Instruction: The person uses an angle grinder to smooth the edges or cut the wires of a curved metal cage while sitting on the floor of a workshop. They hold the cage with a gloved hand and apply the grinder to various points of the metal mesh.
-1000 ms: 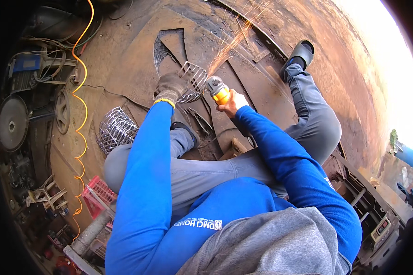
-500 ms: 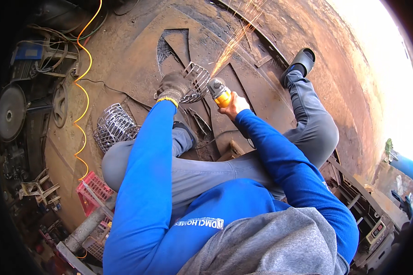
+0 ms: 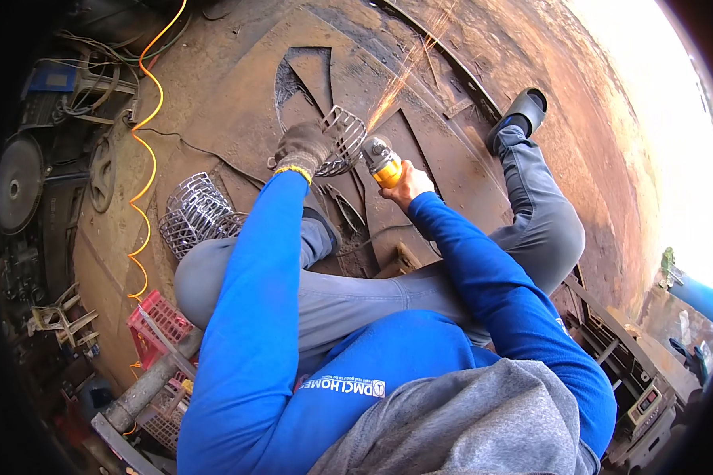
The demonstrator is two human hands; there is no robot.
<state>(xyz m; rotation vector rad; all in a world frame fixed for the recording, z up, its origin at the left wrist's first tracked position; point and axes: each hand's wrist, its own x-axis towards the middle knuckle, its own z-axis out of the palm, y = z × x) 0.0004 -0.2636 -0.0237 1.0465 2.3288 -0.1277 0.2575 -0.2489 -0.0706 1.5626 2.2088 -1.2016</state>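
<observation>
My left hand, in a dark work glove with a yellow cuff, is closed on the side of a curved metal grate made of bars. My bare right hand is wrapped round the yellow body of an angle grinder. The grinder's grey head is up against the right edge of the grate, and orange sparks fly away from there toward the far side. The grinder's disc is too small to make out. Its dark cord trails under my right forearm.
Several similar metal grates lie stacked by my left knee. Flat steel plates with cut-out gaps cover the floor ahead. An orange coiled cable hangs at left, near a round saw blade and a red crate.
The spark stream has become thinner. Both hands keep their hold, with the grate and grinder in almost the same place; the whole view has shifted slightly.
</observation>
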